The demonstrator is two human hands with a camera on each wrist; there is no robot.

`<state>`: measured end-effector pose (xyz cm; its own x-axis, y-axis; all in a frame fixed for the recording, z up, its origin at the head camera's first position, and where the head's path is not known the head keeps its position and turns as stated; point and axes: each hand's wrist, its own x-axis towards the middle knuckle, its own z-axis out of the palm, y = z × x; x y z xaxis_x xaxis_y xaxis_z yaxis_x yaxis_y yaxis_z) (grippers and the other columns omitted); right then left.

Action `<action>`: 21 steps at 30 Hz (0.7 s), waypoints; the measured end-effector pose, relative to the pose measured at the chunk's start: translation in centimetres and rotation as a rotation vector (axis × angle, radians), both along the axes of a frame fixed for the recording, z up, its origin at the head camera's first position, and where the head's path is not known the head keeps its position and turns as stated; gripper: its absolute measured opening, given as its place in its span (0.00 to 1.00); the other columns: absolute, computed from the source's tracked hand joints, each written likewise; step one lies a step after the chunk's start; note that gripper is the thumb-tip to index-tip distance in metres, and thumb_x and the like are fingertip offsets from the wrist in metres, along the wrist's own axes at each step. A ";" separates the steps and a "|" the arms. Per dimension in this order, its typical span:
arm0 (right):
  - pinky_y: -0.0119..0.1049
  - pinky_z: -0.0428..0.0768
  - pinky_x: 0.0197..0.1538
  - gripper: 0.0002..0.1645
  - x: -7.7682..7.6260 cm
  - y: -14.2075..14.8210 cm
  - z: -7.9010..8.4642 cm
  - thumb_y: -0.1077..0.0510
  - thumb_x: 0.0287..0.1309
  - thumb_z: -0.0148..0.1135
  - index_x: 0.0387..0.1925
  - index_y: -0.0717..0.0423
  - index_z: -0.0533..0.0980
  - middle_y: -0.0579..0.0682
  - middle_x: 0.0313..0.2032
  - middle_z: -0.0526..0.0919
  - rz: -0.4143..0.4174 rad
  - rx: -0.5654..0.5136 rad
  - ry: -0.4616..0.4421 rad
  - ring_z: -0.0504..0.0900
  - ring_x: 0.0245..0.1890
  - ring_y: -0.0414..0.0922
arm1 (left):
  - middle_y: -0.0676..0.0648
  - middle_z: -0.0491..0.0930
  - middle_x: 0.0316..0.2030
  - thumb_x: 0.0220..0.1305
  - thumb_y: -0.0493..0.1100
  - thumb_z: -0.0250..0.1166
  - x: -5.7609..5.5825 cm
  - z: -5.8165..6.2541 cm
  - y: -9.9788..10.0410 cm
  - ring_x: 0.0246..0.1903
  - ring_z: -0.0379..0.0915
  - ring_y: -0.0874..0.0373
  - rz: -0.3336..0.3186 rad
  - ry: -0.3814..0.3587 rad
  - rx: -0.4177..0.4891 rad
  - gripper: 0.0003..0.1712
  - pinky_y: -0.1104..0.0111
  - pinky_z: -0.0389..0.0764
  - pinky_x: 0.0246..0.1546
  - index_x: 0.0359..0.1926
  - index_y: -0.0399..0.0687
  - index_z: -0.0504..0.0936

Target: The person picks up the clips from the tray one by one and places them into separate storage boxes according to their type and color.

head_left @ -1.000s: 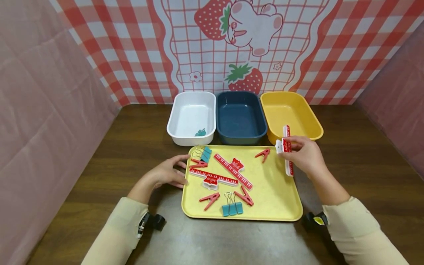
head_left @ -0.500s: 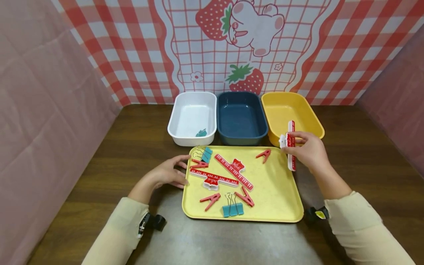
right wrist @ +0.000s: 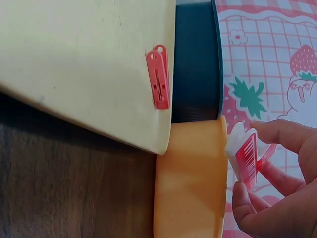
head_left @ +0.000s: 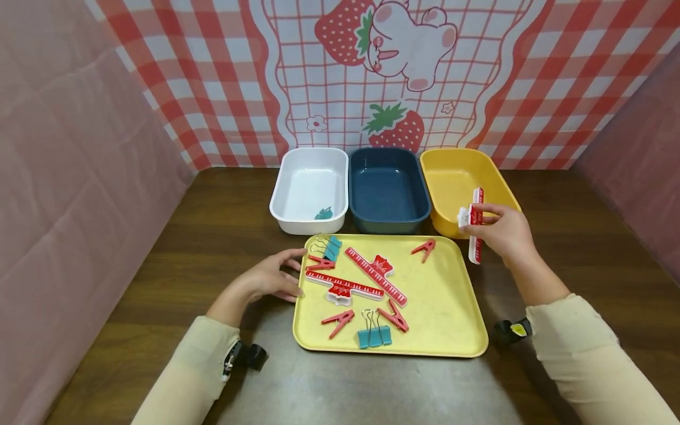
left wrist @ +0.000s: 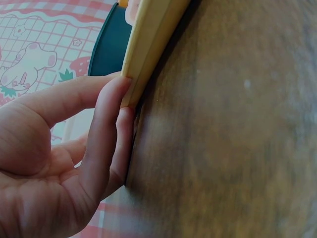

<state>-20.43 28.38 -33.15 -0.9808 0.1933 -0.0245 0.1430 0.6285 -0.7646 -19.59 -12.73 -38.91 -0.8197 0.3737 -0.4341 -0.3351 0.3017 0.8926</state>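
Observation:
My right hand (head_left: 504,231) pinches a red-and-white long clip (head_left: 476,248) with a piano-key pattern, held over the near right side of the yellow bin (head_left: 451,164). In the right wrist view the long clip (right wrist: 246,157) is seen nearly end-on between thumb and fingers. My left hand (head_left: 269,275) touches the left rim of the pale yellow tray (head_left: 441,319) with its fingertips, as the left wrist view also shows. On the tray lie two more long clips (head_left: 376,276), several red clothespins (head_left: 337,322), and two teal binder clips (head_left: 374,337).
A white bin (head_left: 308,224) with a teal clip (head_left: 323,213) inside and a dark blue bin (head_left: 389,225) stand left of the yellow one, behind the tray. Checked cloth (head_left: 212,88) hangs behind them. Pink cloth (head_left: 79,177) borders the table's left side.
My right hand has carried the long clip right and farther back, from the tray's back right corner to the yellow bin. The left hand stays at the tray rim.

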 end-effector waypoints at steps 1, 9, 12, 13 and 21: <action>0.20 0.77 0.28 0.36 -0.1 0.1 0.0 0.55 0.51 0.69 0.60 0.64 0.69 0.67 0.48 0.74 -0.001 -0.002 -0.001 0.74 0.40 0.52 | 0.35 0.61 0.53 0.46 0.19 0.65 0.0 0.0 0.0 0.39 0.75 0.50 -0.001 0.000 -0.002 0.51 0.59 0.85 0.33 0.69 0.46 0.55; 0.22 0.79 0.29 0.37 -0.9 0.6 0.1 0.53 0.52 0.68 0.61 0.64 0.67 0.67 0.49 0.73 -0.020 0.001 -0.044 0.74 0.40 0.53 | 0.36 0.61 0.53 0.46 0.19 0.65 -0.1 -0.1 0.0 0.39 0.76 0.50 0.001 -0.004 -0.005 0.50 0.59 0.85 0.33 0.69 0.46 0.56; 0.25 0.81 0.30 0.37 -1.2 0.8 0.1 0.53 0.52 0.68 0.60 0.65 0.67 0.66 0.47 0.73 -0.025 0.006 -0.047 0.75 0.36 0.50 | 0.36 0.61 0.53 0.46 0.19 0.65 -0.1 -0.2 0.0 0.39 0.76 0.50 0.002 -0.003 -0.002 0.50 0.59 0.85 0.33 0.69 0.46 0.56; 0.26 0.81 0.31 0.37 -1.3 0.9 0.1 0.53 0.52 0.68 0.60 0.66 0.68 0.65 0.46 0.74 -0.029 0.006 -0.049 0.76 0.34 0.48 | 0.36 0.61 0.52 0.46 0.19 0.65 0.0 -0.2 0.0 0.40 0.75 0.50 0.002 -0.002 -0.001 0.50 0.59 0.85 0.33 0.69 0.46 0.56; 0.27 0.82 0.32 0.38 -1.9 0.9 0.2 0.53 0.51 0.68 0.60 0.66 0.67 0.65 0.47 0.73 -0.050 -0.014 -0.056 0.75 0.33 0.45 | 0.36 0.61 0.53 0.45 0.19 0.65 -0.1 -0.2 0.0 0.40 0.74 0.49 0.002 0.004 -0.002 0.51 0.59 0.85 0.33 0.69 0.46 0.56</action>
